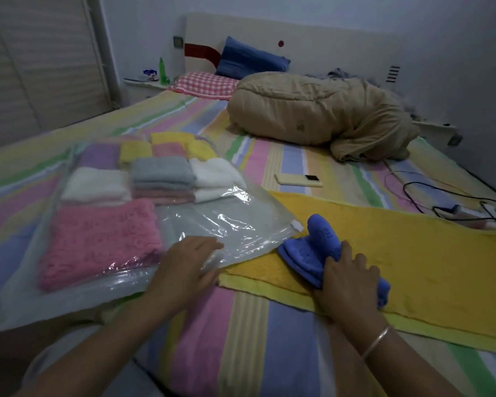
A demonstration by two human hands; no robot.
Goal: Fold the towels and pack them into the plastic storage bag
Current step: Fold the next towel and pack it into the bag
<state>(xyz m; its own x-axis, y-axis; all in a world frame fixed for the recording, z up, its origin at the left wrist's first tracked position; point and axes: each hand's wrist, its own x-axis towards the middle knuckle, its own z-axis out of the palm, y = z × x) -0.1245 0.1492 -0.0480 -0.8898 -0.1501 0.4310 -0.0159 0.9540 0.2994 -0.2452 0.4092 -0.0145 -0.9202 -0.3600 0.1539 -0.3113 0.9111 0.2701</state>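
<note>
A clear plastic storage bag (226, 222) lies on the striped bed at the left, with several folded towels inside, among them a pink one (98, 242), a white one (95, 184) and a grey one (161, 170). My left hand (184, 265) rests flat on the bag's near open edge. My right hand (350, 279) grips a folded blue towel (312, 247) just right of the bag's mouth. Under it a yellow towel (413, 253) lies spread flat on the bed.
A tan duvet (321, 110) is bundled at the far middle of the bed, with pillows behind it. A phone (298, 179) lies past the yellow towel. Cables and a charger (464, 210) lie at the right edge. A nightstand with a green bottle (163, 71) stands at the far left.
</note>
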